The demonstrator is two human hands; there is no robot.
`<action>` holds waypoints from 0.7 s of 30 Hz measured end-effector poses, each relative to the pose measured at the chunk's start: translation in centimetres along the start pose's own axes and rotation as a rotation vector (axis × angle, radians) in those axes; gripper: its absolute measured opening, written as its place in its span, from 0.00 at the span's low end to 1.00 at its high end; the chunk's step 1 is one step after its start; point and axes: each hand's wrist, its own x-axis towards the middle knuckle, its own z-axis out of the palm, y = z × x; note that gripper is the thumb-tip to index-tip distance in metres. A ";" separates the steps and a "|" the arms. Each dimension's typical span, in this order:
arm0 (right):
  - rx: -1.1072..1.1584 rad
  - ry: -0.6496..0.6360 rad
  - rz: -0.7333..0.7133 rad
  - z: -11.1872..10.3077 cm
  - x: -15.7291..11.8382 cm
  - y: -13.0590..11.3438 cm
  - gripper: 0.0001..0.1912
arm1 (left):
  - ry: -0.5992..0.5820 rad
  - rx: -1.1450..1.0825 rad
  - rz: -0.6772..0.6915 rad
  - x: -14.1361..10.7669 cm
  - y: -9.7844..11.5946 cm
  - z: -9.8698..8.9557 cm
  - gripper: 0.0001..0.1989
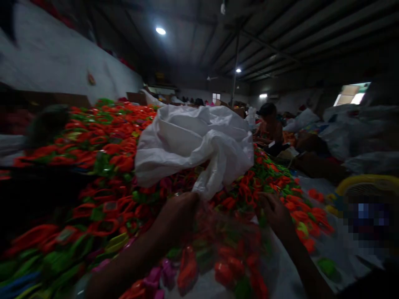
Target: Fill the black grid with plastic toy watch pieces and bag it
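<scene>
A crumpled white sack (pixel 199 133) lies on a broad heap of small orange and green plastic pieces (pixel 115 153), some of them loop-shaped. My left hand (pixel 182 209) is closed at the sack's twisted lower end, which runs down to the fingertips. Over the right side of the heap is my right hand (pixel 277 214), its fingers curled inward and pointing left. Whatever sits in those fingers is too dark and blurred to make out. Between both hands is a hazy, see-through smear, perhaps clear film, with orange pieces (pixel 229 268) showing below it.
At the right stands a yellow-rimmed round object (pixel 358 182), partly blurred out. Further back a person (pixel 269 124) sits beside the heap. Pale bulging bags (pixel 339 137) are piled along the right. A pale wall (pixel 71 58) rises at the left.
</scene>
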 end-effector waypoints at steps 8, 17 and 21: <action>-0.107 -0.287 -0.035 -2.0 -2.4 -16.7 0.24 | -0.172 -0.284 -0.061 1.2 5.9 -0.5 0.09; 0.534 -0.474 -0.063 -0.8 0.1 -20.9 0.24 | -0.019 -0.651 -0.118 1.5 4.8 -6.1 0.13; 0.829 -0.617 -0.136 3.0 1.6 -26.6 0.13 | 0.143 -0.671 -0.109 -1.0 2.0 -11.5 0.12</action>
